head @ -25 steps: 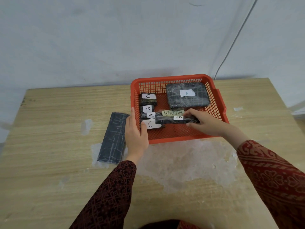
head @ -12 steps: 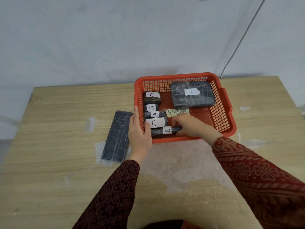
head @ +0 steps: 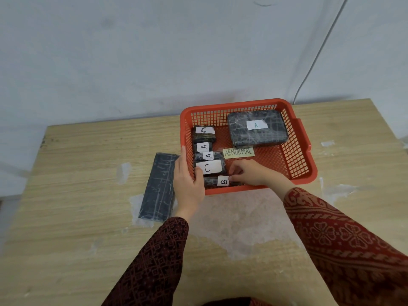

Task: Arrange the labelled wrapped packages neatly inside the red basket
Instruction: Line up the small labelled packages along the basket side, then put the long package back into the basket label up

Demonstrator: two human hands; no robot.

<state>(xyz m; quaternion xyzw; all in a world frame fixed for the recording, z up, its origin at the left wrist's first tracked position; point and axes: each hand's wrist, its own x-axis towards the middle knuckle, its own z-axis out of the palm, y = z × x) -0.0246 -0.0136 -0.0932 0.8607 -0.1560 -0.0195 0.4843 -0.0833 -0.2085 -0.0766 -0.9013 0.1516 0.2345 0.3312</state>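
**A:** ok so what's in front of you, biggest stuff first?

**B:** Wooden table (head: 77,173) against a pale wall (head: 132,51), with scuffed whitish patches on the top. On it sits the red basket (head: 293,138), mesh sides, toward the far right. A thin cable (head: 318,51) runs down the wall behind it.

**A:** and the packages?

**B:** All dark and plastic-wrapped. The biggest, a flat one labelled A (head: 257,129), lies in the basket's far right corner. Outside the basket, just left of it, a long flat package (head: 159,186) lies on the table with no label I can see. Then there's a column of small ones down the basket's left side, far to near: a C package (head: 204,134), an A package (head: 203,147), a second A package (head: 208,155), a bigger C package (head: 209,167), and a B package (head: 217,181) tight against the near wall. They're touching or overlapping each other.

**A:** anything else in there?

**B:** A yellowish slip reading ABNORMAL (head: 238,152) on the basket floor, right beside the second A.

**A:** what are the hands up to?

**B:** Left hand (head: 187,180) is wrapped over the basket's near left corner, fingers outside the wall, thumb hooked inside by the C package. Right hand (head: 249,173) reaches in over the near rim, fingertips pinched on the right end of the B package, next to its label. Both sleeves are dark red and patterned.
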